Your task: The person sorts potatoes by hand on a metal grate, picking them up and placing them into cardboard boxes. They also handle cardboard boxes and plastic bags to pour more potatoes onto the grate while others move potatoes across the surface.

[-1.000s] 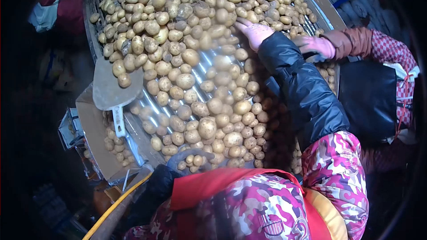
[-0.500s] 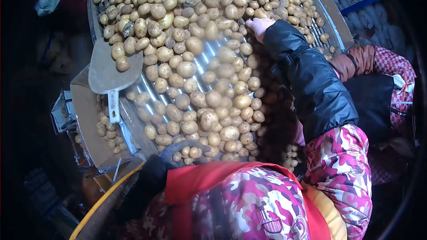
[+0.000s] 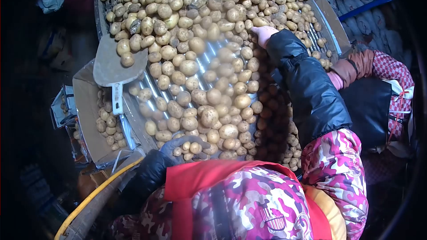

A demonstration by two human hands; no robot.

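My left hand [image 3: 167, 149], in a grey glove, is cupped at the near edge of the sloping rack and holds several small potatoes [image 3: 191, 147] in its palm. My right hand [image 3: 265, 35], in a pale pink glove, reaches into the potato heap [image 3: 222, 15] at the upper middle. Its fingertips dip among the potatoes and are hidden, so whether they grip one cannot be made out. Larger potatoes [image 3: 209, 116] lie over the metal bars [image 3: 202, 64] between my hands.
A flat scoop [image 3: 120, 64] with a white handle lies at the left, potatoes on its tip. Below it stands a cardboard box [image 3: 84, 102] holding potatoes. Another person's sleeve [image 3: 356, 64] and pink hand [image 3: 336, 80] are at the right. A yellow-edged rim [image 3: 95, 193] curves at lower left.
The view has shifted slightly. My right hand stays in about the same part of the heap, with its fingers less visible. My left hand still cups the small potatoes. The other person's hand shows more.
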